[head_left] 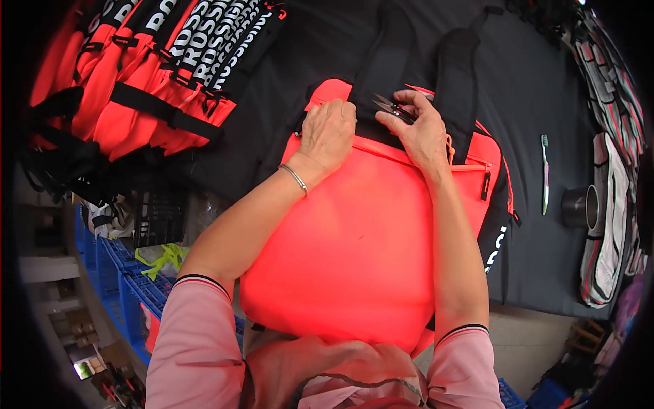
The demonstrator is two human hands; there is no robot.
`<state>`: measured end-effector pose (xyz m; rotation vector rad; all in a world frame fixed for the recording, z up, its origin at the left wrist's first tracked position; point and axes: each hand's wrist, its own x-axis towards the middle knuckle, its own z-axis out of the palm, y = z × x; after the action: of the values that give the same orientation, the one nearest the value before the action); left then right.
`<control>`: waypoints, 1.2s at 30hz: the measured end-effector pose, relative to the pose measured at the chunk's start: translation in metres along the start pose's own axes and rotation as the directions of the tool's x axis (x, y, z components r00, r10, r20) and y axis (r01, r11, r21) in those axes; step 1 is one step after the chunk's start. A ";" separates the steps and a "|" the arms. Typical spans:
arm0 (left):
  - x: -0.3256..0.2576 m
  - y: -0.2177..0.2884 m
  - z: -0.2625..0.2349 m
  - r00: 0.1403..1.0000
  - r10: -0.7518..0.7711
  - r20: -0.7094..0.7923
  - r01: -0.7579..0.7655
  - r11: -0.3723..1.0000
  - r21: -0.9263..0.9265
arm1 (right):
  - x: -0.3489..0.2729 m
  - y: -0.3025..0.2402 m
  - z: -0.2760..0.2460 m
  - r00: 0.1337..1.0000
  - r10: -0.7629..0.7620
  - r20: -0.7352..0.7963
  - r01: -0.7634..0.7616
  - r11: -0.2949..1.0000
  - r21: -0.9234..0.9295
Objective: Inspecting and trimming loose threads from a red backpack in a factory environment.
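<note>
Left hand (328, 135) rests on the upper part of a bright coral backpack (354, 238), fingers curled in together; whether they pinch anything, I cannot tell. The backpack lies on a black-covered table (531, 259) beneath both forearms, its black shoulder straps (458, 68) stretching away from the person. Right hand (424, 133) is closed around small thread snips (395, 110), the blades parted and pointing left. Farther right lie a toothbrush (545, 176), a dark cup (578, 206) and a long pale-grey bag (605, 225).
</note>
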<state>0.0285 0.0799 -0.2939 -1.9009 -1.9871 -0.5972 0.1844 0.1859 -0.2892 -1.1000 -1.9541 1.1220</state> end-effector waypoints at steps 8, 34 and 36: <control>-0.007 -0.006 -0.005 0.992 -0.125 0.017 0.126 0.968 -0.218 | -0.020 -0.017 0.006 0.972 -0.234 0.023 0.231 0.937 -0.262; -0.004 -0.004 -0.009 0.968 -0.199 -0.152 0.131 0.920 -0.370 | -0.022 -0.009 0.024 0.880 -0.474 0.015 0.408 0.741 -0.533; -0.001 -0.016 -0.018 0.934 -0.314 -0.172 0.204 0.862 -0.465 | -0.019 -0.011 0.018 0.952 -0.306 -0.011 0.273 0.864 -0.424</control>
<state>0.0122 0.0698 -0.2801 -1.6769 -2.0857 -1.3930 0.1746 0.1590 -0.2899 -0.9912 -2.2660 0.4999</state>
